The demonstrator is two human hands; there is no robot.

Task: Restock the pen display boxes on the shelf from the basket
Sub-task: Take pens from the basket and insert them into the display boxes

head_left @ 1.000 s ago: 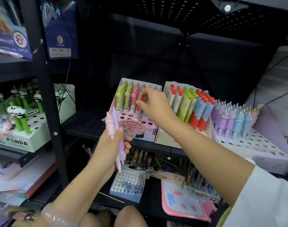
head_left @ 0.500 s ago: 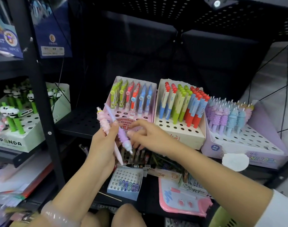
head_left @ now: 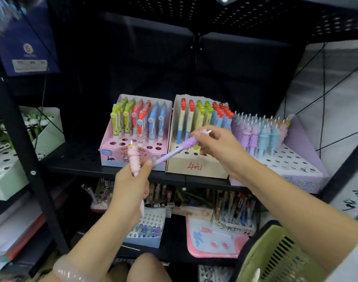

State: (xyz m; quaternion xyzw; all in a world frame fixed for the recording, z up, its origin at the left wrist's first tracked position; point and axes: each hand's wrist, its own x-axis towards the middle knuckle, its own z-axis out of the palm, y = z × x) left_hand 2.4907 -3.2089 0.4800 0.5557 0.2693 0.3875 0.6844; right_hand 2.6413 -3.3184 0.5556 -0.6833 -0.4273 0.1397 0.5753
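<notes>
Gripping a pink pen (head_left: 135,159) upright in our left hand (head_left: 131,184), we pinch a purple pen (head_left: 177,150) in our right hand (head_left: 216,142), before 3 display boxes (head_left: 196,165) on the black shelf (head_left: 72,157); the green basket (head_left: 275,255) sits nearest, lower right.

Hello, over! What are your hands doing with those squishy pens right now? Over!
Left hand grips pink pen upright. Right hand grips purple pen, tip toward left hand. Purple display box to the right has open holes. Nothing blocking.
</notes>
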